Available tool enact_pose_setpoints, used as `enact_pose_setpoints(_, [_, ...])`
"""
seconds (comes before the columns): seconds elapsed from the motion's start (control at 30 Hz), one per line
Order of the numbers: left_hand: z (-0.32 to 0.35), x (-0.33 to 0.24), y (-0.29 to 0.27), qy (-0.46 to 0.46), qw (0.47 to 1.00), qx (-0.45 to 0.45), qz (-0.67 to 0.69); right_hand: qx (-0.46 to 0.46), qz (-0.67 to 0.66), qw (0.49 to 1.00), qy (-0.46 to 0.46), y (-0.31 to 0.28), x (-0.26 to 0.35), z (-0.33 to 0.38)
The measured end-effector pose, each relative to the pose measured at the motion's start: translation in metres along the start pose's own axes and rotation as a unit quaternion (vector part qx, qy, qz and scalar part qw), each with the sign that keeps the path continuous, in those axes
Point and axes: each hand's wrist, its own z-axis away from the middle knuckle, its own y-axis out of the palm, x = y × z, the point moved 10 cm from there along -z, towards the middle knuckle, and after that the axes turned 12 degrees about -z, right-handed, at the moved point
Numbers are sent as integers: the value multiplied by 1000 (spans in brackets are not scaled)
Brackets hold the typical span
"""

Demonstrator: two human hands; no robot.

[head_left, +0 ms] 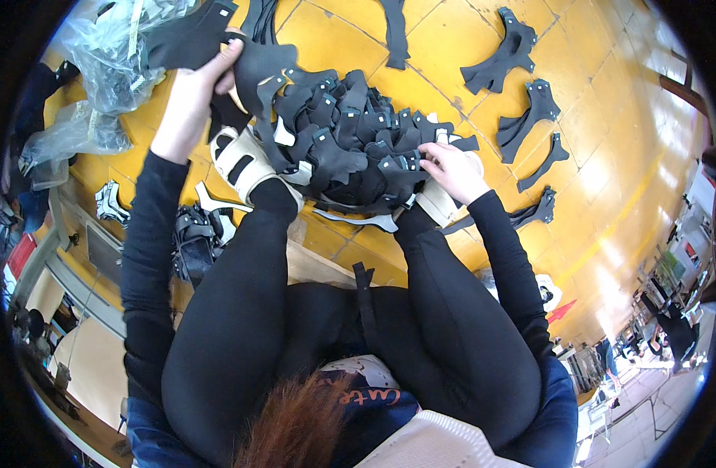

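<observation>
A heap of black cut pieces [334,160] of sheet material, many with a small pale tag at the end, lies on the floor between my feet. My left hand [196,97] is raised at the heap's far left, its thumb and fingers closed on black cut pieces [188,39]; how many it holds is hidden. Over at the heap's right side, my right hand [451,168] pinches the tagged end of a black cut piece [401,168] that still rests on the others. Both feet, in cream sandals [245,164], flank the heap.
Sorted black stacks [502,51] lie fanned on the yellow tiled floor [584,156] at the far right. Clear plastic bags [112,66] crowd the far left. Beside my left leg is a bundle of black and white pieces [198,238]. A strip of wood [327,265] runs below the heap.
</observation>
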Motion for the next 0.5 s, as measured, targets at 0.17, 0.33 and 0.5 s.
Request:
enact_pose_setpoints(0.17, [-75,16,-22,-33,998,30,-47,15,55,998,-3,-7,11,-6])
enact_pose_setpoints(0.33, [-149,54,-48,27,973,-144,-177,7,67,998,-7,-10,17,-14])
enact_pose_setpoints(0.5, [-137,63,-30,-73,978,-73,-181,-31,118,992,-39,-23,27,-13])
